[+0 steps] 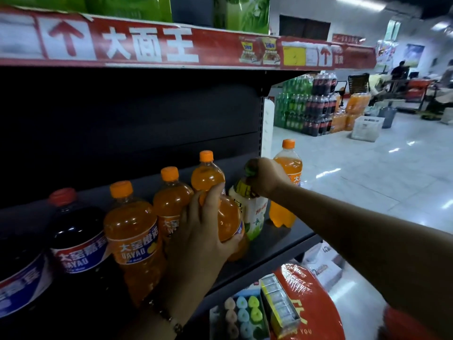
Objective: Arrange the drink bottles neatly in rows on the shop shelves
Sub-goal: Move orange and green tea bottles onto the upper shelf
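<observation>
Just below the centre of the frame the left hand [204,229] wraps an orange soda bottle [229,222], fingers curled over its shoulder and the thumb hooked under its lower side, so the bottle sits gripped against the palm. To the right and a little higher, the right hand [263,176] is closed over the top of a green-and-white bottle [252,212], its fingers bunched round the green cap; how tightly it pinches cannot be told. The two held bottles stand touching, side by side, on the dark shelf [282,244].

Behind the left hand three more orange bottles [133,231] run toward the lower left, standing upright and close together. Further left are dark cola bottles [76,231] with blue labels and a red cap. A single orange bottle [286,185] stands alone at the right end of the shelf, just beyond the right hand.

Across the top of the frame runs a red shelf banner [147,45] with white characters. At the upper right, stacked packs of soft drinks [311,104] stand on the pale shop floor [367,180].
</observation>
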